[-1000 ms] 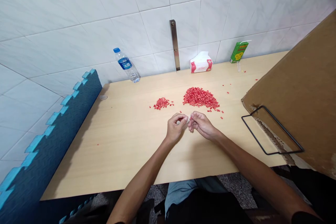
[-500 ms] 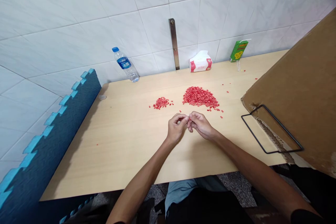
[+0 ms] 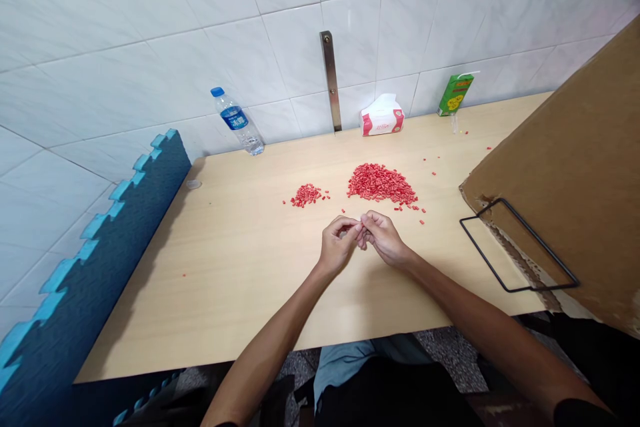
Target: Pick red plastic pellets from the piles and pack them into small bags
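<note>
Above the table's front half, my left hand [image 3: 340, 240] and my right hand [image 3: 384, 239] meet, fingertips touching. Both are closed in a pinch around one small red piece, which the fingers almost wholly cover. Just beyond them lies a large heap of small red cylindrical pieces [image 3: 379, 183]. To its left is a smaller heap of the same pieces [image 3: 306, 195]. A single loose red piece [image 3: 343, 211] lies close to my left fingertips, and several others are scattered at the right of the large heap.
Along the tiled wall stand a water bottle [image 3: 237, 121], a tissue pack [image 3: 383, 117] and a green drink carton [image 3: 455, 95]. A blue foam mat [image 3: 135, 213] edges the table's left side. A cardboard box [image 3: 560, 180] with a black wire handle [image 3: 520, 247] stands at the right.
My fingers have shifted slightly against each other, and the red piece between them shows less. The view has moved a little; the heaps look the same.
</note>
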The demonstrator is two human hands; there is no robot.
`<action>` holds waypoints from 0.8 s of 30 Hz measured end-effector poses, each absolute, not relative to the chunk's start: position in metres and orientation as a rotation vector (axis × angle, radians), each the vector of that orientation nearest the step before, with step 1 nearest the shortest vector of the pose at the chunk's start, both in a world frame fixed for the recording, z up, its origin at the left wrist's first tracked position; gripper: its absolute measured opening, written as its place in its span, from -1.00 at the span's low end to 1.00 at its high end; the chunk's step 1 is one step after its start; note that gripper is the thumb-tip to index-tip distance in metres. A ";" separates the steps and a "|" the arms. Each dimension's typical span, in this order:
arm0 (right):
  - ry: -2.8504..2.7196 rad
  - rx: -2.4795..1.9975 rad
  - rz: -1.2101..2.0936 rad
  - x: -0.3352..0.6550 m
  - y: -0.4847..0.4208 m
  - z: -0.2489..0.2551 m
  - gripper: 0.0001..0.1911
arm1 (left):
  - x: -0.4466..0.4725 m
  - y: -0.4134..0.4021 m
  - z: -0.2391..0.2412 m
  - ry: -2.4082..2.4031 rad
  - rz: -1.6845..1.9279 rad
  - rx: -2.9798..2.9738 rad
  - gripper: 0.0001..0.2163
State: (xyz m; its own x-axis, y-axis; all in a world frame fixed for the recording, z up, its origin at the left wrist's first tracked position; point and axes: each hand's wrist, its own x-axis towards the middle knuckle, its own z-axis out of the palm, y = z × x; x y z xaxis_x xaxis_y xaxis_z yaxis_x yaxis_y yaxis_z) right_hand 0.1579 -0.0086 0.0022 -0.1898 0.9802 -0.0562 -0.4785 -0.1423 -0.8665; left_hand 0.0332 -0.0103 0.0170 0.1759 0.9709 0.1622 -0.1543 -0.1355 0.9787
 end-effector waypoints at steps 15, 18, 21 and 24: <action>-0.917 -0.843 1.561 0.161 -0.008 0.000 -0.61 | 0.027 -0.005 0.013 0.967 1.197 1.285 -0.81; -0.945 -0.840 1.548 0.162 -0.007 0.000 -0.61 | 0.029 -0.006 0.019 0.937 1.183 1.193 -0.79; -0.974 -0.855 1.533 0.163 -0.006 -0.001 -0.61 | 0.031 -0.007 0.026 0.902 1.169 1.146 -0.77; -1.001 -0.872 1.509 0.164 -0.006 -0.003 -0.61 | 0.031 -0.007 0.027 0.851 1.156 1.122 -0.77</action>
State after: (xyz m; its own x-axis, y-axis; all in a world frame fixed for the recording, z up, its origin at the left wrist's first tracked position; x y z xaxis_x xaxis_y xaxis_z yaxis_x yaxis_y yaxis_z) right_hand 0.1641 -0.0059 -0.0026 -0.1568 0.9875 -0.0128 -0.3715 -0.0710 -0.9257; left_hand 0.0309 -0.0070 0.0268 0.2248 0.9738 0.0354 -0.2550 0.0237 0.9666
